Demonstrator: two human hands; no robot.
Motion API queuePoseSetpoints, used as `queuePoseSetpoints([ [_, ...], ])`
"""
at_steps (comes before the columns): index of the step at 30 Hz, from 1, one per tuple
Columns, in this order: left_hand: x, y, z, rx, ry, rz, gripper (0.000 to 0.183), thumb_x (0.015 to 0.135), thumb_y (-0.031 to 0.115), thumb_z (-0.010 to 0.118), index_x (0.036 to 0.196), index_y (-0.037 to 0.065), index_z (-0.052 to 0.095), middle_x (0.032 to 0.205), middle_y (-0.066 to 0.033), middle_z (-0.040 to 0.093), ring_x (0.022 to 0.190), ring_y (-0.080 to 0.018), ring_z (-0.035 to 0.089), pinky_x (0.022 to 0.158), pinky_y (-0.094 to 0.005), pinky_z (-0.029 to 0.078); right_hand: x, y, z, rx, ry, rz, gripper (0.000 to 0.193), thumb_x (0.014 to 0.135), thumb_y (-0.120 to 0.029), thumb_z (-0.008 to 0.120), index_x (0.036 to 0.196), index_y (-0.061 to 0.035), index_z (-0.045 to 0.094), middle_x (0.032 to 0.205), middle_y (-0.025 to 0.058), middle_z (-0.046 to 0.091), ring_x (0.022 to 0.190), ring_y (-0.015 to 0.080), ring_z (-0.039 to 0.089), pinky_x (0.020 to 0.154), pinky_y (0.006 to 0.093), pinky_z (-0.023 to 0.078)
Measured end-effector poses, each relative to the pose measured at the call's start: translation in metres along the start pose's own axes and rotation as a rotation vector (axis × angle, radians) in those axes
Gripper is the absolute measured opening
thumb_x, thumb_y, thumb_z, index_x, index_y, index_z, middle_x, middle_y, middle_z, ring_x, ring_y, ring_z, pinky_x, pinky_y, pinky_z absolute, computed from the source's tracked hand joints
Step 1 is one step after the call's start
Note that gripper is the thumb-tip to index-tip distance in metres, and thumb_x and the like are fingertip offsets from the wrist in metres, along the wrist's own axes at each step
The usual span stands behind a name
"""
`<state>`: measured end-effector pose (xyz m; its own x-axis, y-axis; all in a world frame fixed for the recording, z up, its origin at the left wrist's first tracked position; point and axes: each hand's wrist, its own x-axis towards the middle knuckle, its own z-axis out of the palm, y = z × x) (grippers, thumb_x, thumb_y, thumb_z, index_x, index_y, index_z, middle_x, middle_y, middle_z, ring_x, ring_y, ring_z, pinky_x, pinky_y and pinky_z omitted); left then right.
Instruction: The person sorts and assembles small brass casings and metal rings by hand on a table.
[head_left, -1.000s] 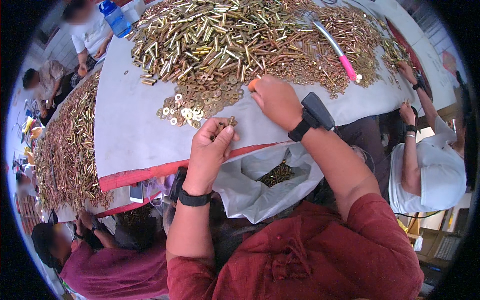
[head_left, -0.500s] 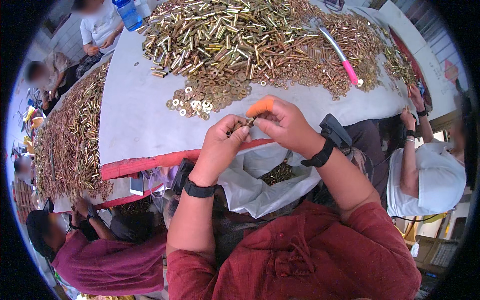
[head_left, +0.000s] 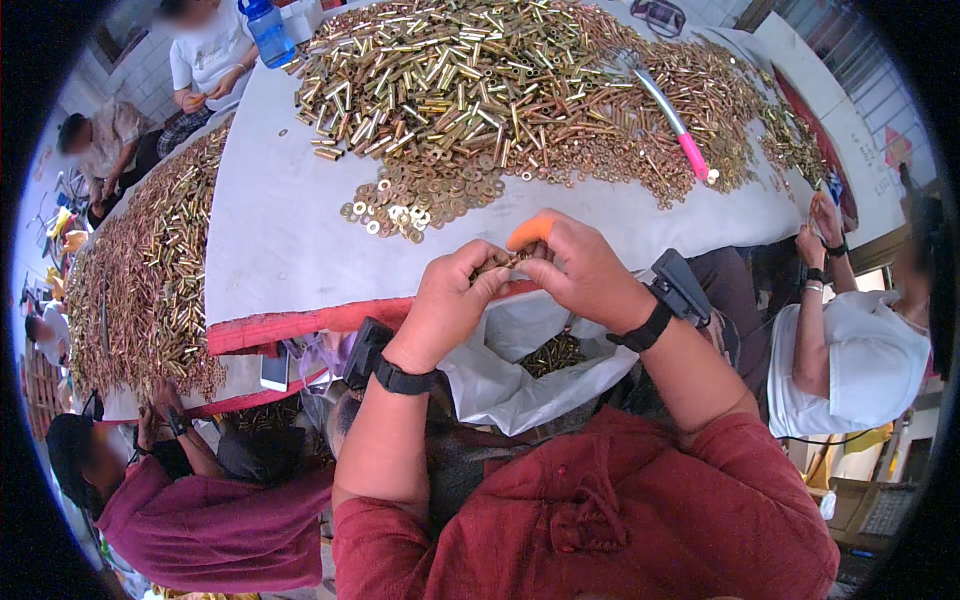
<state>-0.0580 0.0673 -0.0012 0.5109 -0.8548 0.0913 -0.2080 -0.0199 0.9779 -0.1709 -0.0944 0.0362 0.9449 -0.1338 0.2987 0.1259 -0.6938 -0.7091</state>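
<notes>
My left hand (head_left: 455,300) is closed around a few small brass-coloured metal sleeves (head_left: 490,267), partly hidden by its fingers and thumb. Meeting it fingertip to fingertip, my right hand (head_left: 580,268) pinches at the end of these pieces; what exactly it grips is too small to make out. An orange finger cover (head_left: 530,230) sits on its index finger. Both hands are above the red-edged front of the table. Just beyond them lie flat washers (head_left: 425,205), with a large heap of metal sleeves (head_left: 430,90) behind and small nuts (head_left: 640,172) to the right.
Below my hands hangs an open white plastic bag (head_left: 490,385) with metal parts (head_left: 553,354) inside. A pink-handled tool (head_left: 690,150) lies on the heap. A blue bottle (head_left: 267,35) stands far left; a phone (head_left: 274,370) is near the table edge. Co-workers sit left and right.
Both hands have shifted slightly right, staying together at the fingertips. The left fingers now cover more of the sleeves. The whole view has tilted a little.
</notes>
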Motion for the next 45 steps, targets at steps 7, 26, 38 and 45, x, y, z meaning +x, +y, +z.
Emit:
queuePoseSetpoints([
  [7,-0.001,-0.001,0.003,0.082,-0.047,0.002,0.011,0.093,0.009,0.060,0.098,0.000,0.059,0.079,-0.0013,0.062,0.075,-0.0090,0.058,0.068,-0.0246,0.048,-0.007,0.002,0.003,0.073,0.032,0.169,0.017,0.085,-0.018,0.065,0.094,-0.0042,0.063,0.084,0.0159,0.064,0.080,0.0347,0.063,0.071,0.0405,0.050],
  [26,0.000,-0.001,0.011,0.125,0.035,0.087,0.010,0.088,0.006,0.063,0.095,0.001,0.060,0.076,-0.0132,0.064,0.068,-0.0226,0.064,0.064,-0.0316,0.050,-0.009,0.006,-0.002,-0.117,-0.029,0.233,0.015,0.086,-0.013,0.067,0.096,-0.0028,0.063,0.080,0.0040,0.065,0.071,0.0098,0.061,0.065,0.0261,0.050],
  [38,0.001,-0.001,0.009,0.039,0.042,0.032,0.009,0.087,0.005,0.063,0.094,0.001,0.059,0.076,-0.0144,0.064,0.070,-0.0257,0.065,0.064,-0.0329,0.050,-0.008,0.007,0.002,0.014,0.049,0.187,0.013,0.084,-0.012,0.067,0.092,-0.0029,0.064,0.079,0.0059,0.065,0.071,0.0124,0.061,0.065,0.0276,0.050],
  [45,0.000,-0.001,0.012,0.221,0.083,0.169,0.010,0.085,0.005,0.065,0.093,0.001,0.059,0.077,-0.0157,0.062,0.071,-0.0304,0.063,0.064,-0.0357,0.049,-0.007,0.007,0.001,-0.236,0.024,0.146,0.018,0.084,-0.020,0.068,0.086,-0.0028,0.063,0.074,0.0109,0.060,0.066,0.0226,0.060,0.061,0.0325,0.046],
])
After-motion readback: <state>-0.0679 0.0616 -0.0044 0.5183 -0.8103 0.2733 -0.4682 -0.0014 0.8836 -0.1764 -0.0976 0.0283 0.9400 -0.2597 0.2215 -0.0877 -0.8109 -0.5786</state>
